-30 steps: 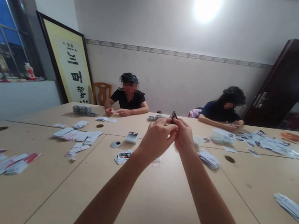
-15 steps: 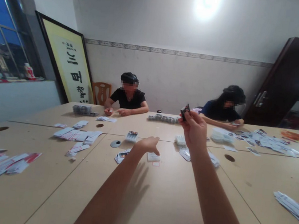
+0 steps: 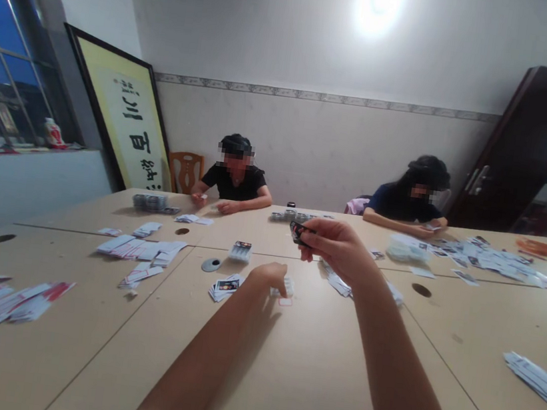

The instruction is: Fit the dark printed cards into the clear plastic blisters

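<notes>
Right hand (image 3: 336, 245) raised over the table (image 3: 302, 370), thumb and fingers pinched on a small dark packet (image 3: 298, 234) (print too small to read). Left hand (image 3: 267, 275) lower, at a clear plastic case (image 3: 288, 289); cannot tell whether its fingers close on it. Loose cards (image 3: 226, 286) lie left of the case.

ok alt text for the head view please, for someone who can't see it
A right hand holds up a small dark item while the left hand is at a clear box on a pale table. Papers lie about, and two people sit opposite.
</notes>
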### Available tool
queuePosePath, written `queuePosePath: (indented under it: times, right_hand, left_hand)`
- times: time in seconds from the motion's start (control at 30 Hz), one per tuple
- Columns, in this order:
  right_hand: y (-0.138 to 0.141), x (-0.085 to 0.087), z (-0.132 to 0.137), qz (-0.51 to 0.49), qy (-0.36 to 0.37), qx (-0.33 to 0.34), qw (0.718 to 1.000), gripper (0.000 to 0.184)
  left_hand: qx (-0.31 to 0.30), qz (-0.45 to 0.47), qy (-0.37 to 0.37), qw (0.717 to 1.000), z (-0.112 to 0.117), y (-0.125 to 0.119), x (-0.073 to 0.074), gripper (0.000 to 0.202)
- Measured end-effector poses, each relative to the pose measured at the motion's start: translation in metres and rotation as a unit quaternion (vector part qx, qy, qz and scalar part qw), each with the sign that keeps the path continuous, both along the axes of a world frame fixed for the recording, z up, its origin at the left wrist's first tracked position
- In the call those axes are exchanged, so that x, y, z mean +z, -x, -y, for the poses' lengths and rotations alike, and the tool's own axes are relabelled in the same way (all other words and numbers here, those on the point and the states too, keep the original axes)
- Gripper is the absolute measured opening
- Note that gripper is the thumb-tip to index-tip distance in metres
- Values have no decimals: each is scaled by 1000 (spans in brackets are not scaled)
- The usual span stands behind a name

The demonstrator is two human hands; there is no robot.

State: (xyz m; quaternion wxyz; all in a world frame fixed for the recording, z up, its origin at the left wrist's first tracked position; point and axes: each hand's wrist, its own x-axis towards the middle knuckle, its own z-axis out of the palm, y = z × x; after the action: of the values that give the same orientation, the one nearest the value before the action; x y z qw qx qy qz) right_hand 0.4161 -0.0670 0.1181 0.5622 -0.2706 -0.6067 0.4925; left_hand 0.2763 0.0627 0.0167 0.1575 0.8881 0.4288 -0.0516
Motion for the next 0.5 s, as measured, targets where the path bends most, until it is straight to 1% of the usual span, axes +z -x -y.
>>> queuePosePath:
  times: [0.1, 0.2, 0.27, 0.4, 0.5]
  right_hand:
    - [-2, -1, 1, 17, -12, 10, 1000, 20]
    - [-5, -2, 3, 38, -17, 57, 998, 17]
    - [-7, -3, 5, 48, -12, 83, 995, 16]
    - [-11, -2, 9, 33, -2, 98, 995, 19]
    - [-12, -2, 11, 30, 3, 114, 993, 21]
  left_hand:
    - [6, -26, 40, 999, 2, -2, 0, 33]
    - [24, -9, 49, 998, 7, 0, 4, 43]
    - [37, 12, 52, 998, 12, 4, 10, 46]
    - [44, 53, 50, 996, 22, 16, 21, 44]
    - [36, 67, 39, 996, 26, 20, 22, 36]
